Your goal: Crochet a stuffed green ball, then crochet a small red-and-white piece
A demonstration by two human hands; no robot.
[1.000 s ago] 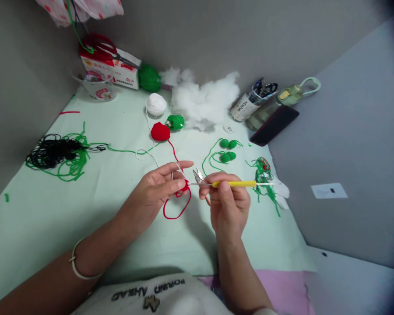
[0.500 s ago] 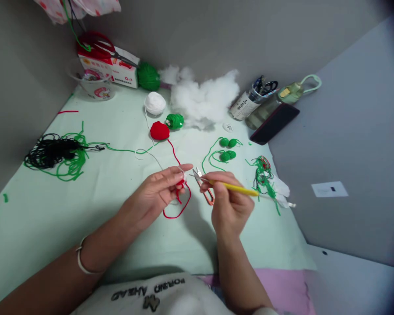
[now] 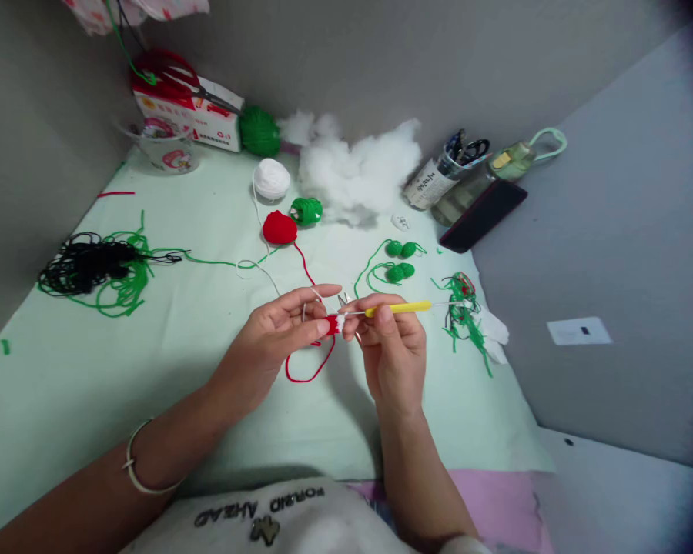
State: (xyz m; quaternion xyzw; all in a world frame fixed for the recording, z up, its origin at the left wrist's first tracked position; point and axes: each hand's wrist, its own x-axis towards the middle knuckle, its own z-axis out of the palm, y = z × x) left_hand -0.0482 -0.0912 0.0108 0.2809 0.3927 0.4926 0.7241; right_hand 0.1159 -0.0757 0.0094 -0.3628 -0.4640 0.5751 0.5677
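A small red and white crocheted piece [image 3: 335, 324] is pinched between the thumb and fingers of my left hand [image 3: 286, 327], with white yarn running over the raised index finger. My right hand [image 3: 393, 338] grips a yellow-handled crochet hook [image 3: 401, 308], its metal tip at the white edge of the piece. Red yarn loops below the piece and runs up to a red yarn ball [image 3: 280, 228]. A white yarn ball [image 3: 272, 179] lies behind that. Small scissors [image 3: 344, 298] lie mostly hidden behind my right hand.
White stuffing [image 3: 358, 173] lies at the back, near a green yarn ball [image 3: 259, 131]. Tangled black and green yarn [image 3: 95, 265] is at left. Green crocheted balls [image 3: 400, 272], yarn scraps [image 3: 465, 315], a pen cup [image 3: 439, 175] and a dark phone [image 3: 483, 216] are at right.
My right hand has brought the hook leftward and level, its tip now against the piece. The red and white piece has turned and shows more clearly in my left hand.
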